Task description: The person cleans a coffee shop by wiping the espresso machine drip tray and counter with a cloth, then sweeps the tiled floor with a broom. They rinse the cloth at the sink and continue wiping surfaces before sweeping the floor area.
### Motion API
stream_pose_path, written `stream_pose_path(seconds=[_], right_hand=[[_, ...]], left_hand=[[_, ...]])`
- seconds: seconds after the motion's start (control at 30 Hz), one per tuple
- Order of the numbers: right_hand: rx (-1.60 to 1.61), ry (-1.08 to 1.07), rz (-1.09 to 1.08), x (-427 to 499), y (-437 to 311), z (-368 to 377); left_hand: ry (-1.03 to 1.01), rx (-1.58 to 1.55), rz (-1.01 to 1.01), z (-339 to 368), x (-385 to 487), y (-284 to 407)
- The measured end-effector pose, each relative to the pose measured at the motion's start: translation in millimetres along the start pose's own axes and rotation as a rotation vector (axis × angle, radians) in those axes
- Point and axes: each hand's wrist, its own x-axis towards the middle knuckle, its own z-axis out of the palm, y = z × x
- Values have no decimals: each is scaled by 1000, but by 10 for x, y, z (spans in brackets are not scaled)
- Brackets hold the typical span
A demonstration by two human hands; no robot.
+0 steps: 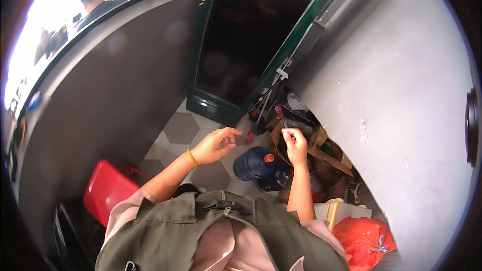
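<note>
My left hand (219,146) is raised over the tiled floor, its fingers loosely bent and apart from the thumb, with nothing in it. A yellow braided bracelet (191,158) circles that wrist. To the right, my right hand (296,143) is held up with its fingers curled in; no object shows in it, though its palm side is partly hidden. Below and between the hands stands a blue water jug (248,164) with an orange cap (269,158). Behind my right hand, an open cardboard box (277,135) holds bags and loose items.
Ahead stands a green-framed door (241,45) with dark glass. Handled cleaning poles (269,99) lean by the pale wall (399,82). A red plastic chair (109,192) is at left, a tied red plastic bag (363,239) at lower right. A person (98,9) shows beyond the window.
</note>
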Motion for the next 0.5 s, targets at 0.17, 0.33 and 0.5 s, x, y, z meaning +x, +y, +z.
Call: stream_pose_path(seconds=[0.17,0.33,0.5], right_hand=[[95,292,177,1909,932,82],[154,460,160,3632,1929,266],[-16,401,288,5000,2809,385]], left_hand=[[7,41,-39,-771,1002,-691],[-101,4,-49,-1136,2377,-1544],[-333,50,192,-1036,3771,-1961]])
